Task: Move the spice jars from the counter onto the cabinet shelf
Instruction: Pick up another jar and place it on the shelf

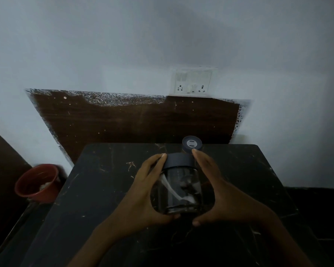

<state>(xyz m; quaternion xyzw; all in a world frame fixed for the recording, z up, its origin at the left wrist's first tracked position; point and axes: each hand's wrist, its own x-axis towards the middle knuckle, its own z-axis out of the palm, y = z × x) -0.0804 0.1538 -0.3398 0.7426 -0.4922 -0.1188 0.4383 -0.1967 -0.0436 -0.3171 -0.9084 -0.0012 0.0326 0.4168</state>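
Glass jar [178,191] between left hand [143,191] and right hand [220,193], lid [178,160] pointing away.

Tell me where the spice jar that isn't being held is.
Head view: the other jar stands at the back edge of the black counter, right of centre, just behind the held jar, below the wall socket.

Pale wall, wooden panel, socket plate and a red bucket in dim light.
A pale grey-blue wall [123,45] fills the upper part of the view. Low on it sits a dark brown wooden panel [133,120], its top and side edges ragged and flecked with white. A white socket plate [193,81] with switches sits just above the panel's upper right edge. A red bucket [33,176] stands lower left, something pale inside it.
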